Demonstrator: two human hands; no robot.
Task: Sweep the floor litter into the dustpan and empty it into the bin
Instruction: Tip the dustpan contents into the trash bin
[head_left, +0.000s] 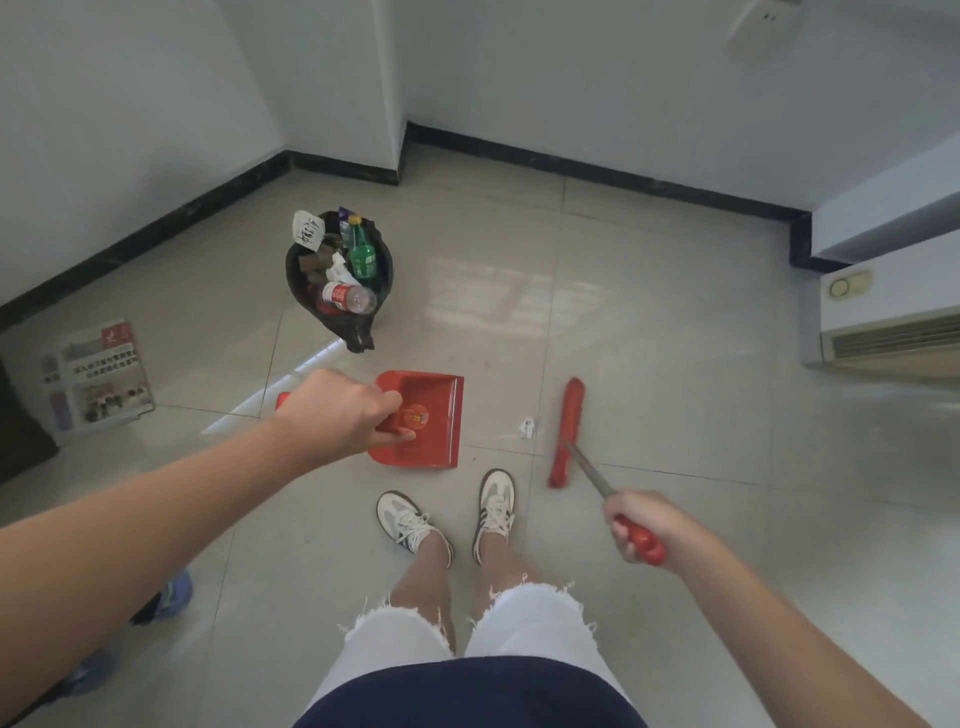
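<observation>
I curl my left hand (340, 410) round the red dustpan (439, 397), mouth toward the white paper scrap (527, 428) to catch it, right hand (644, 519) fisted on the red broom (567, 431) just beyond (bin (297, 275) stands ahead).

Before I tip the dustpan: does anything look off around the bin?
Yes. The bin is heaped: a green bottle and a clear bottle poke above its rim, so more litter may spill. One paper scrap lies between dustpan and broom.
</observation>
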